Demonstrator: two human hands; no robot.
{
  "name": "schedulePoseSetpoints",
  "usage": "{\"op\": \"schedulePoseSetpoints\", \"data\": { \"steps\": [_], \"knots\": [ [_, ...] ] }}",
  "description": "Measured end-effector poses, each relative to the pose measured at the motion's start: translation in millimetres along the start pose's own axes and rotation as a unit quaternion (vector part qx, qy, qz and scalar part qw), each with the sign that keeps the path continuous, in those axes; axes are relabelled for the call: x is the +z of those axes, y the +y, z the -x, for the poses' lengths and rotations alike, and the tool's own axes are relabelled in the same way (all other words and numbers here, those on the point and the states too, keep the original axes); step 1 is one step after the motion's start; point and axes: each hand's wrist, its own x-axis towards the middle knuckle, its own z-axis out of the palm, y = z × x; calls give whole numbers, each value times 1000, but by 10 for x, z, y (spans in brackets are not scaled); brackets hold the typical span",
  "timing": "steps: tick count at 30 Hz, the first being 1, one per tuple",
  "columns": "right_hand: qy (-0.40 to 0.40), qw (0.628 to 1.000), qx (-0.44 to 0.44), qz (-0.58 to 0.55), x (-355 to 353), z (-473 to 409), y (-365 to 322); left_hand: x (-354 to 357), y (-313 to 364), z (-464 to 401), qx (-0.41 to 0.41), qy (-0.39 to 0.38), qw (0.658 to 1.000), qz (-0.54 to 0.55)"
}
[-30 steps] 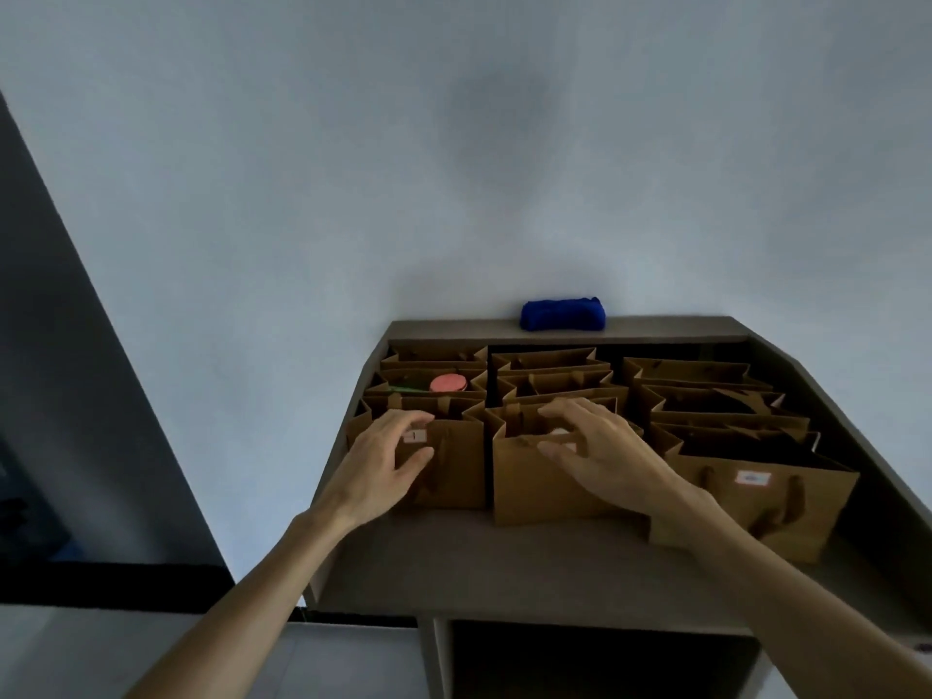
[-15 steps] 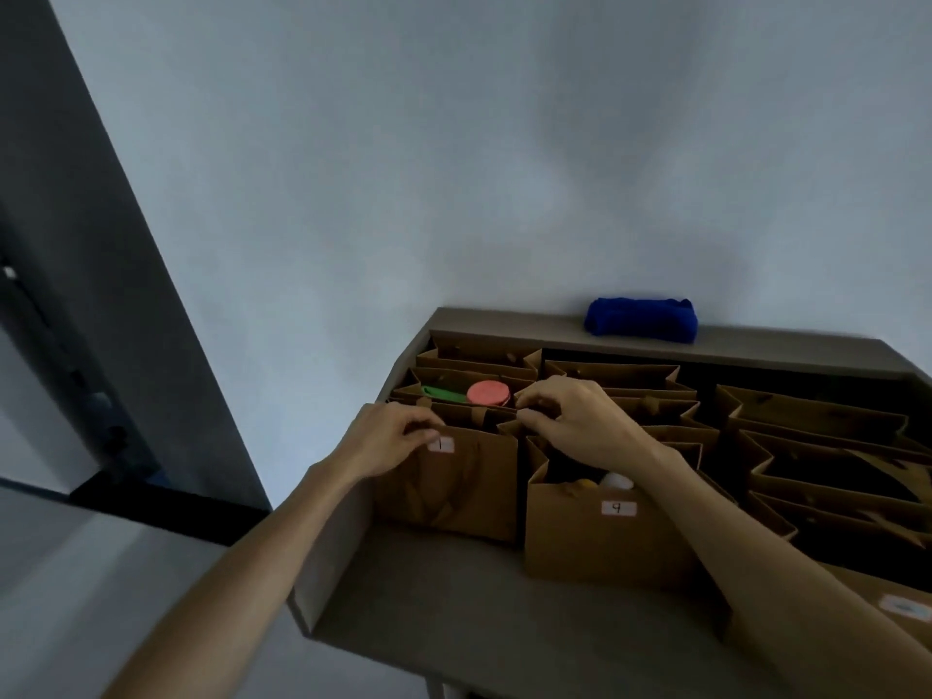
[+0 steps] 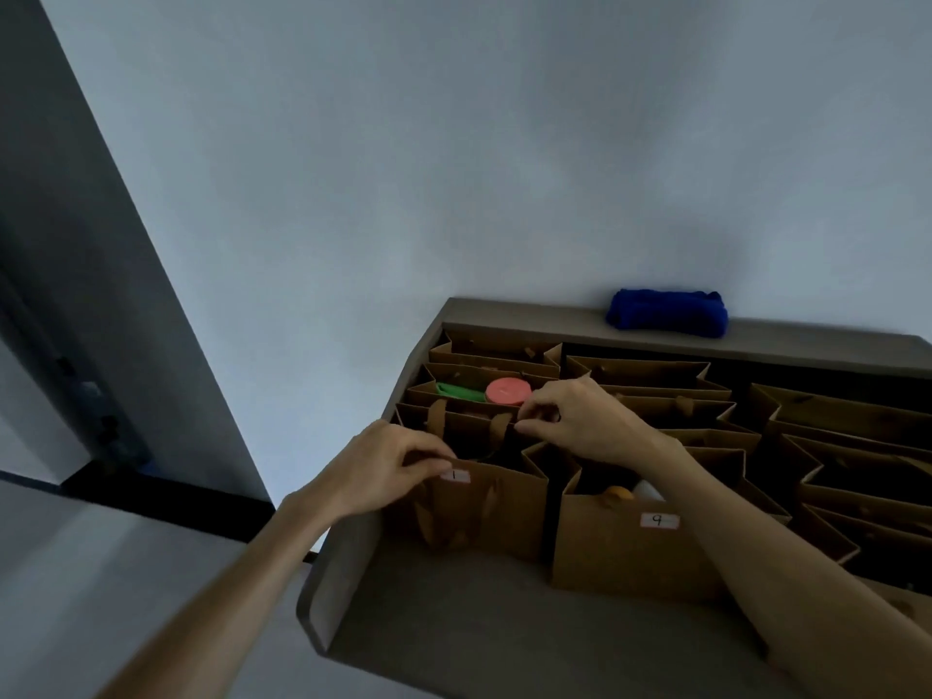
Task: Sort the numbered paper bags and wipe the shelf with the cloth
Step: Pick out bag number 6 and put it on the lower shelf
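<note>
Both hands gripped the bag labelled 1 (image 3: 497,507) at the shelf's (image 3: 454,628) front-left corner — the left hand (image 3: 383,466) pinched its near rim, the right hand (image 3: 580,421) its far rim. The blue cloth (image 3: 666,313) lay on the back ledge — bag 9 (image 3: 630,552) stood just beside bag 1.

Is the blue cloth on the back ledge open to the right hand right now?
Probably yes: the blue cloth lies uncovered on the back ledge, but the right hand is pinching the rim of bag 1.
</note>
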Motion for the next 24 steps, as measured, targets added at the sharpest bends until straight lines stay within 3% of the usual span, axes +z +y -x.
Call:
{"op": "schedulePoseSetpoints", "data": {
  "steps": [2, 7, 11, 17, 21, 24],
  "knots": [
    [-16, 1000, -10, 9, 35, -10, -27, -26, 6, -6, 11, 28, 1000, 1],
    [-15, 998, -54, 2, 25, 62, -141, -124, 93, -210, 30, 187, 982, 16],
    [-43, 994, -89, -39, -4, 158, -233, -111, 144, -487, 14, 240, 969, 59],
    [-51, 992, -103, -44, 19, 149, -201, 79, -31, -666, -11, 202, 979, 2],
    [16, 998, -52, -42, 54, 10, -10, 169, -81, -614, -12, 166, 986, -23],
    [39, 999, -11, 23, 67, -160, 114, 192, -67, -583, -22, 154, 987, -44]
  ]
}}
